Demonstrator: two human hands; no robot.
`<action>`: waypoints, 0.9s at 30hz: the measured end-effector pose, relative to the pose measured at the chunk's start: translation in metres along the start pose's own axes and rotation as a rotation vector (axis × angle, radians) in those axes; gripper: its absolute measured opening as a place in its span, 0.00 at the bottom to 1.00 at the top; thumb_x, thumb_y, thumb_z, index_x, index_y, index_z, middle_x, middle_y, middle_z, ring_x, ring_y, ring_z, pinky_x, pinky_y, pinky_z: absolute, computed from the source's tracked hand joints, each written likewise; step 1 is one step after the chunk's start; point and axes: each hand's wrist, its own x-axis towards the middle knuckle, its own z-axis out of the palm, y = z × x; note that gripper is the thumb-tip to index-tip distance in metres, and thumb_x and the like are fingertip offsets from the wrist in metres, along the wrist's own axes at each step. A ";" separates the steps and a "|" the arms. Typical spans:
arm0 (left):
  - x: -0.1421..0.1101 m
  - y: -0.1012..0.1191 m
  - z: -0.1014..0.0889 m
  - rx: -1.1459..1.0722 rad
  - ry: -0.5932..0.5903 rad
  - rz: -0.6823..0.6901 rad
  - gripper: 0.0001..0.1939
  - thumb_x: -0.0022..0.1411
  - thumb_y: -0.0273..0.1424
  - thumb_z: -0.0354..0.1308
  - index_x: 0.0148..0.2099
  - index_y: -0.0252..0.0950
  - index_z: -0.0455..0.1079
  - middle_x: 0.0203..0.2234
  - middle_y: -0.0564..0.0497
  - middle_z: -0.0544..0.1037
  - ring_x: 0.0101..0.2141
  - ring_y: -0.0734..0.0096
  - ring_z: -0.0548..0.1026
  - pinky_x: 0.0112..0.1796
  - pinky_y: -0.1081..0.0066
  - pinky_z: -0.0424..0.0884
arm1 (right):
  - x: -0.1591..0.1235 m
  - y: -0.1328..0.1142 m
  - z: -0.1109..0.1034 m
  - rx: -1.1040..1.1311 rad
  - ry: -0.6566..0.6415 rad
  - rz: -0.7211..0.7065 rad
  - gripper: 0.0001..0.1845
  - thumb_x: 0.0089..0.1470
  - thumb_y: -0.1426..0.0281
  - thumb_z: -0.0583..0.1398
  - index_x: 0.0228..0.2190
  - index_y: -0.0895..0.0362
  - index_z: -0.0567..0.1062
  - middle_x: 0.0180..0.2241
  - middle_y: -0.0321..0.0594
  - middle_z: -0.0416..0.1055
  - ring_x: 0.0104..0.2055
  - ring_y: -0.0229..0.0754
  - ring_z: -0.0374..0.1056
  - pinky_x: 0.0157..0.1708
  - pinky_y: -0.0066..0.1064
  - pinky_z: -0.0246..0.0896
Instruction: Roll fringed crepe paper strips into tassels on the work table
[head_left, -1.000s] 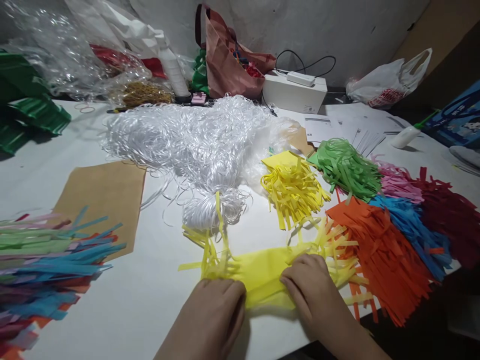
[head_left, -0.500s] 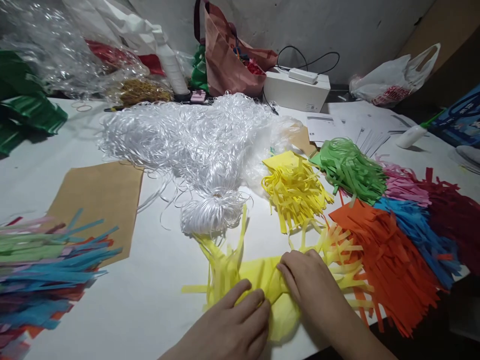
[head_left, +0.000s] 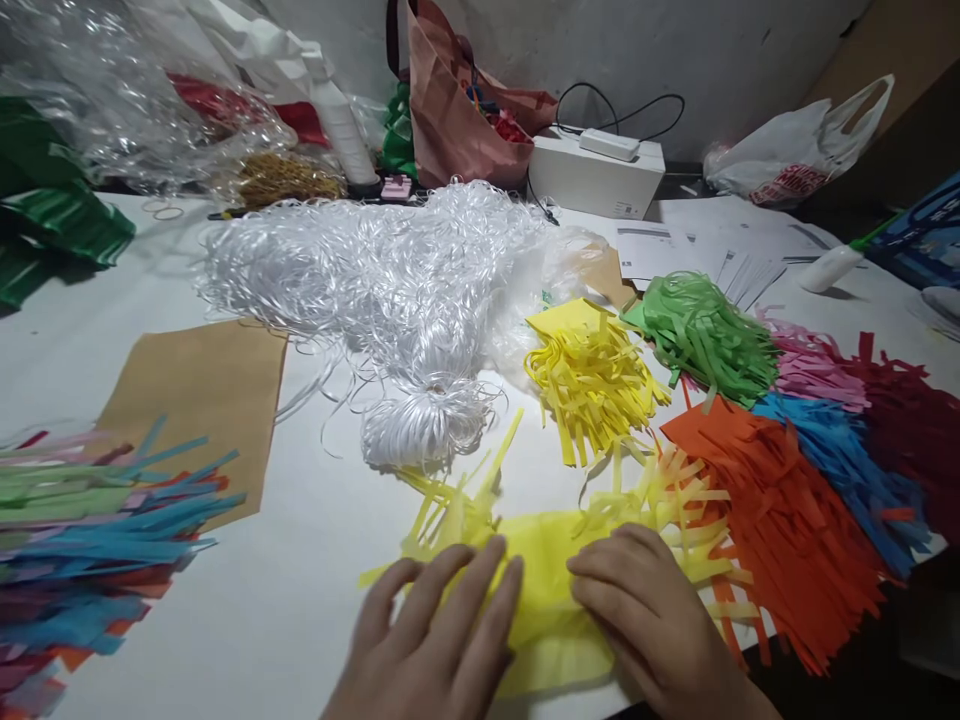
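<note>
A sheet of yellow tissue paper (head_left: 544, 570) with fringed strips at its left and right ends lies on the white table in front of me. My left hand (head_left: 442, 630) rests on its left part with the fingers spread out. On the right part lies my right hand (head_left: 645, 600), its fingers stretched flat over the paper. Both thumbs are mostly hidden. Just beyond my right hand, a bundle of brighter yellow fringed paper (head_left: 592, 380) sits on the table. Orange fringed paper (head_left: 772, 520) lies right beside the yellow strips.
A heap of shiny white ribbon (head_left: 360, 280) covers the table's middle. Brown paper (head_left: 202, 400) and multicoloured fringes (head_left: 97, 540) lie left. Green (head_left: 705, 335), blue (head_left: 840, 460) and dark red fringes (head_left: 915, 430) are right. Behind stand a pink bag (head_left: 457, 120) and a white box (head_left: 596, 175).
The bunched middle of the yellow paper is now spread flatter. My left hand has opened and its fingers have spread; my right hand has shifted slightly right and flattened.
</note>
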 end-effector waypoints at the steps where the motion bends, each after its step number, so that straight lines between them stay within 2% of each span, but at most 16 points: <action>1: 0.004 0.004 0.005 -0.028 0.011 0.056 0.14 0.75 0.34 0.47 0.57 0.42 0.70 0.48 0.52 0.82 0.49 0.61 0.73 0.51 0.59 0.56 | -0.004 0.000 0.000 0.000 -0.012 -0.052 0.12 0.65 0.78 0.52 0.44 0.60 0.73 0.43 0.43 0.77 0.48 0.40 0.70 0.56 0.36 0.52; 3: 0.010 0.009 0.016 -0.124 -0.011 0.143 0.13 0.75 0.31 0.47 0.53 0.41 0.71 0.38 0.55 0.83 0.40 0.65 0.74 0.48 0.61 0.57 | -0.011 0.000 0.002 0.010 -0.058 -0.107 0.12 0.63 0.80 0.51 0.44 0.61 0.72 0.44 0.43 0.78 0.50 0.40 0.70 0.58 0.34 0.52; 5: 0.011 0.009 0.024 -0.217 -0.074 0.151 0.11 0.73 0.27 0.48 0.43 0.41 0.72 0.28 0.58 0.79 0.32 0.68 0.73 0.46 0.62 0.56 | -0.016 -0.001 0.005 0.020 -0.089 -0.068 0.13 0.61 0.81 0.52 0.44 0.60 0.72 0.42 0.41 0.78 0.48 0.39 0.70 0.56 0.32 0.54; 8: 0.004 0.000 0.027 -0.317 -0.134 0.071 0.12 0.69 0.22 0.49 0.33 0.40 0.67 0.26 0.58 0.77 0.29 0.69 0.71 0.43 0.63 0.55 | -0.019 -0.005 0.007 0.016 -0.047 0.063 0.12 0.61 0.81 0.52 0.41 0.58 0.72 0.35 0.37 0.76 0.43 0.40 0.69 0.50 0.33 0.56; 12: 0.001 -0.012 0.024 -0.317 -0.171 -0.084 0.15 0.66 0.19 0.45 0.32 0.40 0.64 0.22 0.58 0.72 0.26 0.67 0.69 0.41 0.62 0.54 | -0.013 -0.009 0.014 -0.026 0.046 0.247 0.09 0.63 0.79 0.54 0.36 0.55 0.70 0.30 0.33 0.72 0.39 0.40 0.66 0.43 0.34 0.53; 15: 0.008 -0.016 0.026 -0.191 -0.288 -0.208 0.15 0.68 0.20 0.43 0.32 0.40 0.65 0.21 0.56 0.73 0.24 0.65 0.69 0.40 0.61 0.55 | -0.007 -0.007 0.024 -0.067 0.078 0.379 0.07 0.65 0.76 0.56 0.34 0.54 0.69 0.29 0.32 0.70 0.35 0.40 0.63 0.43 0.36 0.50; 18: 0.017 -0.018 0.029 -0.091 -0.395 -0.254 0.14 0.68 0.22 0.43 0.33 0.39 0.66 0.22 0.55 0.76 0.24 0.63 0.72 0.40 0.59 0.57 | 0.000 -0.002 0.032 -0.117 0.072 0.448 0.07 0.64 0.75 0.57 0.33 0.53 0.69 0.29 0.32 0.71 0.36 0.42 0.63 0.45 0.39 0.48; 20: 0.023 -0.018 0.029 -0.050 -0.446 -0.263 0.13 0.67 0.22 0.44 0.33 0.38 0.66 0.22 0.53 0.77 0.25 0.60 0.74 0.39 0.58 0.59 | 0.005 0.000 0.035 -0.165 0.066 0.482 0.05 0.64 0.74 0.57 0.35 0.53 0.71 0.30 0.34 0.72 0.37 0.44 0.64 0.47 0.41 0.48; 22: 0.028 -0.017 0.028 -0.021 -0.498 -0.269 0.14 0.67 0.23 0.44 0.32 0.38 0.67 0.22 0.51 0.77 0.25 0.58 0.75 0.38 0.57 0.60 | 0.009 0.000 0.035 -0.263 0.103 0.484 0.05 0.65 0.73 0.57 0.42 0.54 0.72 0.34 0.37 0.74 0.41 0.47 0.66 0.50 0.44 0.49; 24: 0.031 -0.016 0.027 -0.011 -0.540 -0.275 0.15 0.68 0.24 0.43 0.32 0.38 0.67 0.22 0.50 0.77 0.26 0.57 0.75 0.37 0.57 0.62 | 0.011 -0.001 0.032 -0.353 0.180 0.422 0.09 0.65 0.74 0.56 0.46 0.56 0.73 0.39 0.43 0.76 0.47 0.49 0.67 0.53 0.46 0.48; 27: 0.034 -0.015 0.025 -0.017 -0.541 -0.272 0.15 0.68 0.25 0.43 0.32 0.37 0.68 0.22 0.49 0.77 0.26 0.56 0.76 0.37 0.57 0.63 | 0.007 -0.004 0.028 -0.328 0.217 0.158 0.11 0.66 0.76 0.53 0.42 0.57 0.76 0.41 0.43 0.77 0.49 0.46 0.68 0.55 0.44 0.49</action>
